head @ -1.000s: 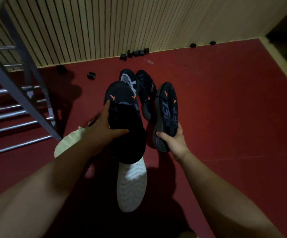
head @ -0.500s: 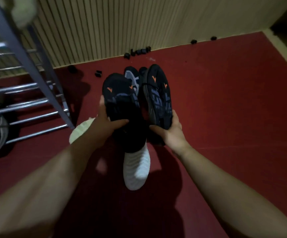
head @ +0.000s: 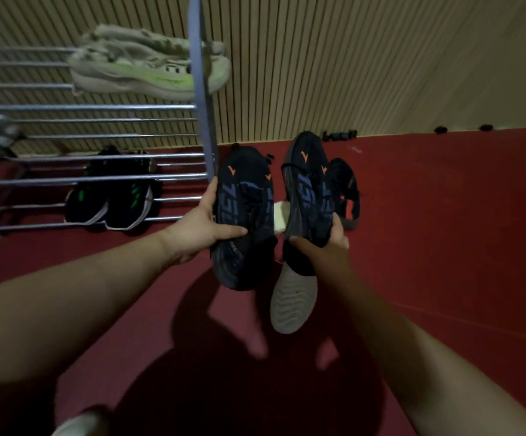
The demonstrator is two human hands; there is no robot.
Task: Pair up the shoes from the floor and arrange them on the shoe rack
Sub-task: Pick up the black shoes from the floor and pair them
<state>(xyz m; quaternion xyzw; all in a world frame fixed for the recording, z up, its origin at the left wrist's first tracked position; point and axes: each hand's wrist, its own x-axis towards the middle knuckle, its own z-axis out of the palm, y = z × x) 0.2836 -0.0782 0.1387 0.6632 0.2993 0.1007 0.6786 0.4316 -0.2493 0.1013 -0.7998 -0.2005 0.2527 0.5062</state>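
Shoes of one dark pair with orange marks are held up in the middle of the frame, side by side and apart, toes pointing away. The left hand (head: 203,229) grips the left dark shoe (head: 243,212) at its side, thumb across the top. The right hand (head: 331,247) grips the right dark shoe (head: 307,199) near the heel. Below them on the red floor (head: 444,262) lies a white shoe (head: 293,305), sole showing, and another dark shoe (head: 348,190) lies just to the right. The shoe rack (head: 98,180) fills the upper left, with pale green shoes (head: 135,67) on a high shelf and black shoes with green marks (head: 113,202) low down.
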